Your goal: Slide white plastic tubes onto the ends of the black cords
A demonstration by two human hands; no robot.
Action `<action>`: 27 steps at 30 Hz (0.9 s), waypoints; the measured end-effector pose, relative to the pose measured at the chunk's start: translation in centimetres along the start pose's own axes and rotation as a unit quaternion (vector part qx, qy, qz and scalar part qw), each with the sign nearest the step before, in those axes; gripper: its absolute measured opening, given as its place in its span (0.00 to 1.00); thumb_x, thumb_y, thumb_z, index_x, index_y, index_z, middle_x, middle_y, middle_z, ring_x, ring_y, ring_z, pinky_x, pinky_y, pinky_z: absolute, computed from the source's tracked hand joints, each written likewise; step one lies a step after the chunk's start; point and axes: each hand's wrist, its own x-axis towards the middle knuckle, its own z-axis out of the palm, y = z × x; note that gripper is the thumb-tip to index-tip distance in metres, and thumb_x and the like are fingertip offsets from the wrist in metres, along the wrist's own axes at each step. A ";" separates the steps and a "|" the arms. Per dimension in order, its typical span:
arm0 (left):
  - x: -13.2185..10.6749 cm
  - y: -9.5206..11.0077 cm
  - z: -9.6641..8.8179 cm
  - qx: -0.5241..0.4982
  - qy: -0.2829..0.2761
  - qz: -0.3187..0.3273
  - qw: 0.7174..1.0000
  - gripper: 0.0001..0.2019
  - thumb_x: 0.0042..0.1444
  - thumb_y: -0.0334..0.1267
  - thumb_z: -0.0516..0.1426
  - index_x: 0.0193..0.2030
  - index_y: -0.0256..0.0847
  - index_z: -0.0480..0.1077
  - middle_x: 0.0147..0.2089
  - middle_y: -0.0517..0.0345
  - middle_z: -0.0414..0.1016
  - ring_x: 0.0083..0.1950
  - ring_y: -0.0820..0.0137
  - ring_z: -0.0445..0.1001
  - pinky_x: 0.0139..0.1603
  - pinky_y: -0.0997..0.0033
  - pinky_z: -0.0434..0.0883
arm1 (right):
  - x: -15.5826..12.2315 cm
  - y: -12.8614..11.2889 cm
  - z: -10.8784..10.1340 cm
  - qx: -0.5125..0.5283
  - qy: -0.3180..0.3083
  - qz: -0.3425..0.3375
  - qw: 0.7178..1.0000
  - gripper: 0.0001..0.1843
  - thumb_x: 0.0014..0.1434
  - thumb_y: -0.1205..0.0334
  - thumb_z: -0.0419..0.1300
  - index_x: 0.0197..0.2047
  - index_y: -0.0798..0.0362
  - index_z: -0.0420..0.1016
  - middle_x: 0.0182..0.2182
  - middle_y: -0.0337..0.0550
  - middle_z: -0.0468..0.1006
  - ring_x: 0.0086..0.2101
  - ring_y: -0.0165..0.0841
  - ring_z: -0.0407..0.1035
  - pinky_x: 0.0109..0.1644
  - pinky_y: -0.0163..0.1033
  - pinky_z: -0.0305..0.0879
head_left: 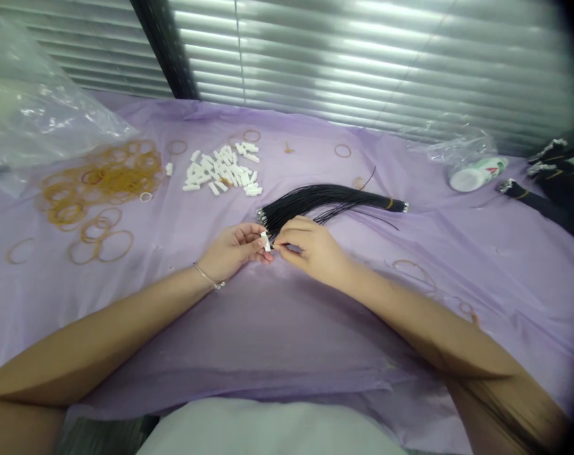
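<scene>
My left hand (232, 249) pinches a small white plastic piece (267, 241) between thumb and fingertips. My right hand (310, 249) comes in from the other side, its fingertips closed right against that piece. Whatever those fingers grip is hidden. Just above both hands lies a bundle of black cords (329, 202) with metal-capped ends, bound by an amber rubber band near its right end. Beyond it, a loose pile of small white plastic pieces (223, 170) lies on the purple plastic sheet (287, 328).
Many amber rubber bands (102, 183) are scattered at the left. A clear plastic bag (40, 95) lies at the far left corner. Further black cord bundles (552, 183) and a white bottle (476, 175) sit at the right. Window blinds (363, 57) run along the back.
</scene>
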 end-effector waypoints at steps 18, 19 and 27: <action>-0.7 0.1 0.6 0.108 -0.005 0.041 0.993 0.13 0.49 0.40 0.62 0.38 0.35 0.66 0.25 0.60 0.74 0.25 0.73 0.74 0.30 0.73 0.70 | 5.3 6.2 -2.3 -0.047 -0.074 0.015 0.996 0.02 0.54 0.69 0.61 0.30 0.55 0.74 0.31 0.42 0.74 0.34 0.32 0.67 0.42 0.38 0.62; -0.7 0.2 0.6 0.104 -0.008 0.040 0.994 0.13 0.49 0.40 0.62 0.38 0.35 0.66 0.25 0.60 0.74 0.25 0.73 0.74 0.30 0.72 0.70 | 5.3 6.1 -2.2 -0.049 -0.081 0.008 0.995 0.03 0.54 0.69 0.60 0.30 0.55 0.73 0.31 0.42 0.74 0.35 0.32 0.67 0.43 0.38 0.61; -0.2 0.1 0.3 0.038 -0.008 0.024 0.999 0.17 0.44 0.41 0.65 0.37 0.35 0.66 0.26 0.62 0.72 0.26 0.72 0.75 0.29 0.72 0.71 | 3.5 3.7 -3.0 -0.043 -0.004 0.052 0.998 0.04 0.60 0.67 0.54 0.35 0.56 0.69 0.32 0.44 0.74 0.34 0.32 0.66 0.41 0.38 0.62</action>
